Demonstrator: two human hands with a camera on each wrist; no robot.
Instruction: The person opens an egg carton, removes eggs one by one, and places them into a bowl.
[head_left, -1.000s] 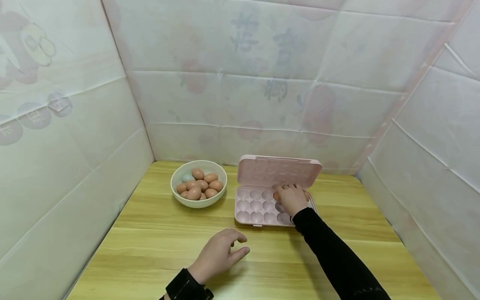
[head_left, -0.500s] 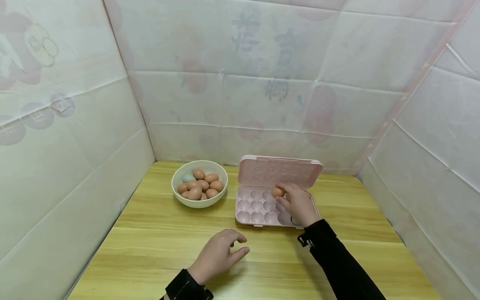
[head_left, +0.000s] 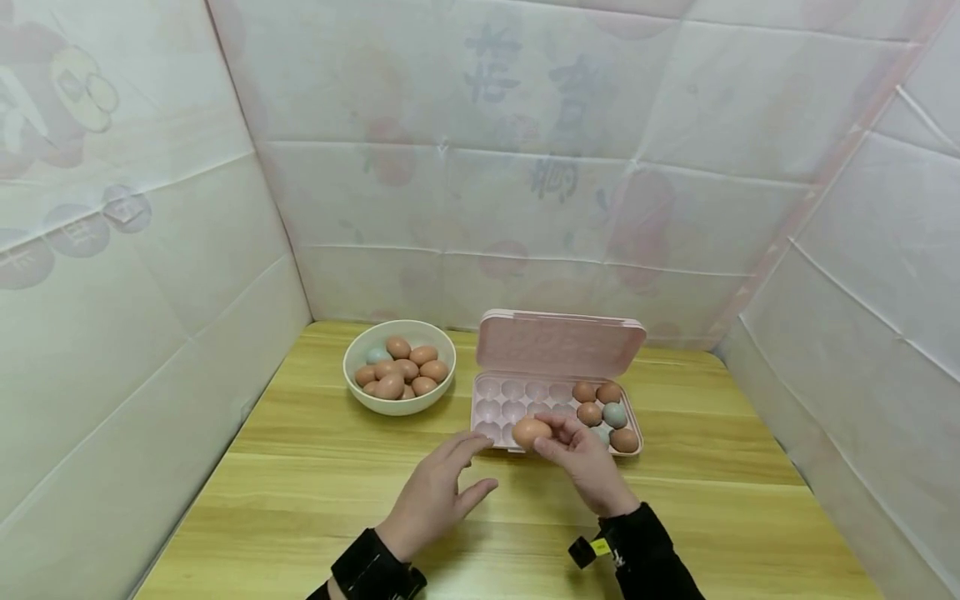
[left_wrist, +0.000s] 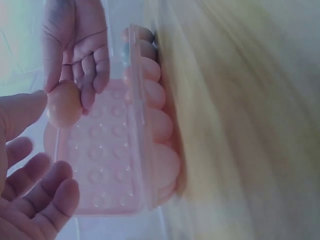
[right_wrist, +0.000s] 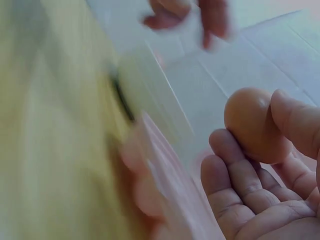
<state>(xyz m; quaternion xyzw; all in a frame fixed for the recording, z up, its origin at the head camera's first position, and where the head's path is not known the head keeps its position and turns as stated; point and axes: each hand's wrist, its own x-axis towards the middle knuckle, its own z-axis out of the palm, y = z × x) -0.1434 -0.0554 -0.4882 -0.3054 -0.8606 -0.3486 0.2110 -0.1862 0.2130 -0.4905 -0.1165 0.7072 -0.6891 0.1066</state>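
**Brown egg pinched at the tray's front edge**

The landmark is the pink egg tray (head_left: 513, 412), which lies on the wood-grain worktop (head_left: 300, 475) with its lid (head_left: 558, 346) raised along its far side. At the tray's near edge, the right hand (head_left: 588, 467) pinches a brown egg (head_left: 532, 433) between thumb and fingers; in the head view the egg overlaps the front row of hollows. The left hand (head_left: 435, 500) is in front of the tray's near left corner, its thumb and fingers spread apart, holding nothing. The two hands are apart from each other, with the pinched egg between them.

Within the tray, the two columns at its right end carry four brown eggs (head_left: 589, 414) and two pale blue-green eggs (head_left: 614, 414); the hollows to their left show bare pink plastic. Left of the tray and apart from it stands a cream bowl (head_left: 397, 408), heaped with more brown eggs (head_left: 390, 387) and one pale blue egg (head_left: 378, 356). Behind the tray rises pale sheeting (head_left: 337, 192) with fold lines and faint printed characters.
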